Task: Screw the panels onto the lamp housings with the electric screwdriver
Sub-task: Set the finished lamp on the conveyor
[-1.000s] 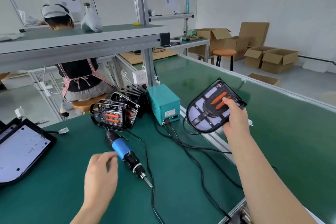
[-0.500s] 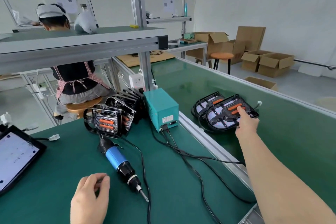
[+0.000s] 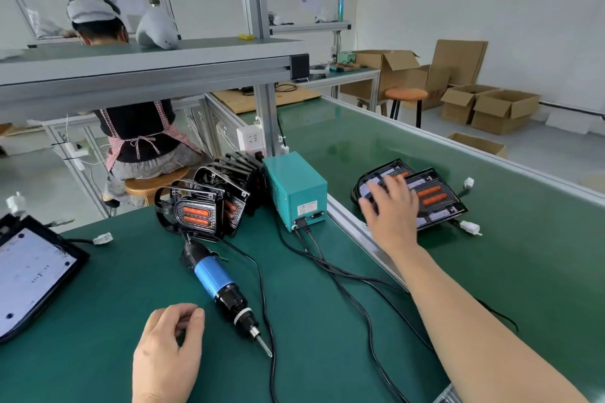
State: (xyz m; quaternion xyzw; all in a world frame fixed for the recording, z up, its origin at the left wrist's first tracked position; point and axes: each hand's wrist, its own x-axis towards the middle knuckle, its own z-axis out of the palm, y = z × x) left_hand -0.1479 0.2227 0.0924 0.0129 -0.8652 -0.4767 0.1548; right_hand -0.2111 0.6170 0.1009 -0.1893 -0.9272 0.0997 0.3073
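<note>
Lamp housings (image 3: 433,198) under right hand (image 3: 391,217), fingers (image 3: 397,189) seemingly touching

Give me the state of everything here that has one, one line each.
Electric screwdriver: lying on the bench mat, not held.
Left hand: loosely curled beside it, nothing visible in it.
Two lamp housings: lying flat, overlapping, on the conveyor belt.
Right hand: fingers spread over those housings.
Teal power box: two cables plugged in.
Cardboard boxes: flaps open.

Left hand (image 3: 167,350) loosely curled, right hand (image 3: 389,209) flat
</note>
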